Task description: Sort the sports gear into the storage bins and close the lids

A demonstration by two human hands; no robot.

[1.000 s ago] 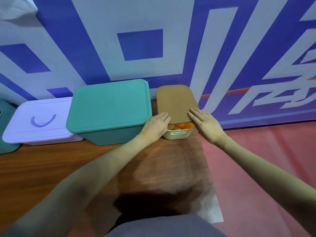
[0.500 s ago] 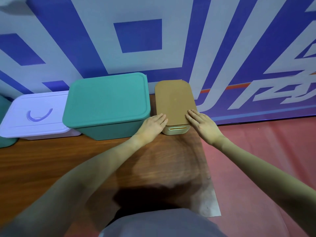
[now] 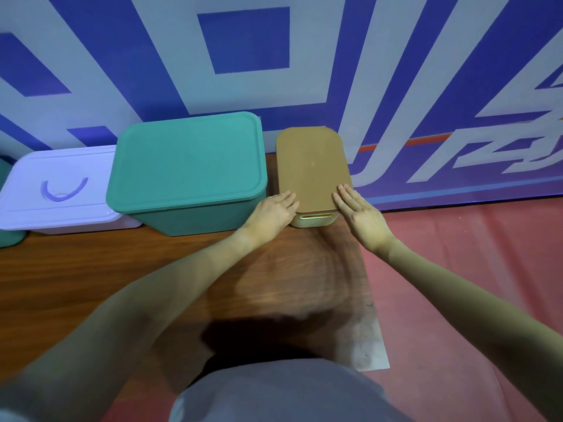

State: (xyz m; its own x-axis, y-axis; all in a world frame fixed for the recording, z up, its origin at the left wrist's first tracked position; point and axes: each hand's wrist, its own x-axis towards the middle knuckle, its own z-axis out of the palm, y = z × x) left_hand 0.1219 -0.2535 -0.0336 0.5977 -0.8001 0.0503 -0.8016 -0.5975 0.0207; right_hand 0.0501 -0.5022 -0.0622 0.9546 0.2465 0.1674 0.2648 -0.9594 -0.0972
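Now both hands flat, left hand & right hand fingers straight, pressing brown lid

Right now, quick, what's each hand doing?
Left hand: open, fingers flat against the brown lid, left edge.
Right hand: open, fingertips resting on the lid's right edge.

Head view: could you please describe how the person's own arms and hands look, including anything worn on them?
Both arms are bare from the frame edge down, with no sleeves showing. The left hand and right hand wear no gloves; no rings, watch or wristbands are visible. Grey clothing shows at the bottom edge.
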